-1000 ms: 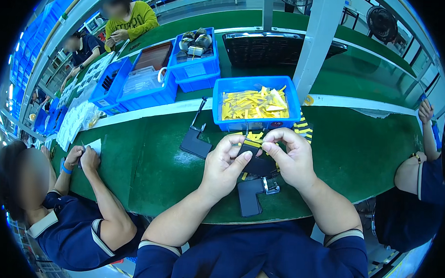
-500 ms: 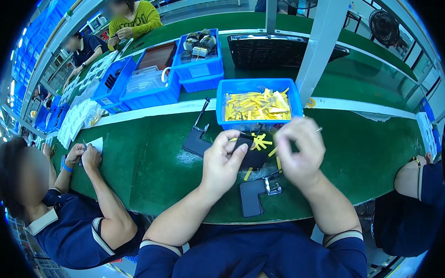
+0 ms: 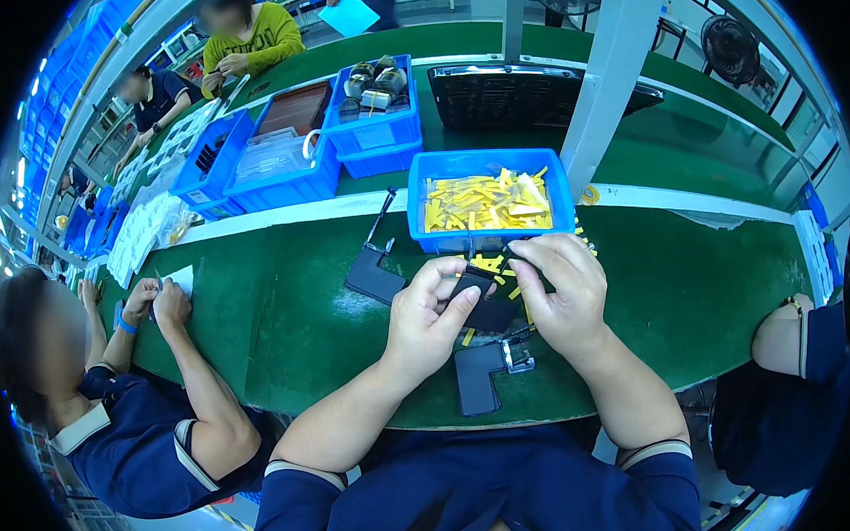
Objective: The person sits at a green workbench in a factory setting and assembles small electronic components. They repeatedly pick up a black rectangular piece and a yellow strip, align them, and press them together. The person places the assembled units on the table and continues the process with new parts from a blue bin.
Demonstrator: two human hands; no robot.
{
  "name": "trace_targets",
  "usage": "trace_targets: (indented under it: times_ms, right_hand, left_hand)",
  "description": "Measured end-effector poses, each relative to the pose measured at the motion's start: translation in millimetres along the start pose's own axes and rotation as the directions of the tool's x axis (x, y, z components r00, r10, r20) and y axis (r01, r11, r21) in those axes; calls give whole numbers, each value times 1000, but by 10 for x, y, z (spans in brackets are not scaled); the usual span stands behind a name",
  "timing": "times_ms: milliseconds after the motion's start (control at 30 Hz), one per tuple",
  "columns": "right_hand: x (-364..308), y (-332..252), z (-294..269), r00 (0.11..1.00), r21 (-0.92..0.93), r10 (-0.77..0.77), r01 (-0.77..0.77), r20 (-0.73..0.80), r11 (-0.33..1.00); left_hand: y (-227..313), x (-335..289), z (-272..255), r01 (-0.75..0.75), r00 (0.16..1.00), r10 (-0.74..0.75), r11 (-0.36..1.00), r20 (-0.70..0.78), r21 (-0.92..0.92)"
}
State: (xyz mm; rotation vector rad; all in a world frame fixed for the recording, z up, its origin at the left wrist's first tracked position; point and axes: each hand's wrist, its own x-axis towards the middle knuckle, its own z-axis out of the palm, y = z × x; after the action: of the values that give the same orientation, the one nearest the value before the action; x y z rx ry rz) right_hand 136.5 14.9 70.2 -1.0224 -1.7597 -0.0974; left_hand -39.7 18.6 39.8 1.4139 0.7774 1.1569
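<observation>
Left hand (image 3: pixel 430 312) pinches black part (image 3: pixel 475 282), thumb on top, likely for steadiness. Right hand (image 3: pixel 564 294): fingertips narrow, cannot tell if holding. Blue bin (image 3: pixel 440 240) ahead, probably for reach.

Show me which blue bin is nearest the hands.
The blue bin of yellow strips, just beyond the right hand; the other blue bins stand farther off.

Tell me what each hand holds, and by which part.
The left hand holds a black part by its left side, thumb on top. Whether the right hand pinches anything is too small to tell.
</observation>
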Motion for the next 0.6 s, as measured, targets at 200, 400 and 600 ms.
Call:
trace_targets:
  times_ms: [200, 400, 600]
  right_hand:
    - [-49, -16, 8, 901, 300, 411, -434, 140, 849]
    - [-127, 65, 51, 767, 539, 560, -629, 314, 559]
    - [-151, 24, 66, 764, 519, 568, -634, 305, 574]
  left_hand:
    - [-18, -18, 13, -73, 997, 73, 995, 5, 62]
    - [-36, -15, 24, -89, 996, 89, 995, -3, 42]
    - [-54, -13, 22, -63, 998, 63, 998, -9, 17]
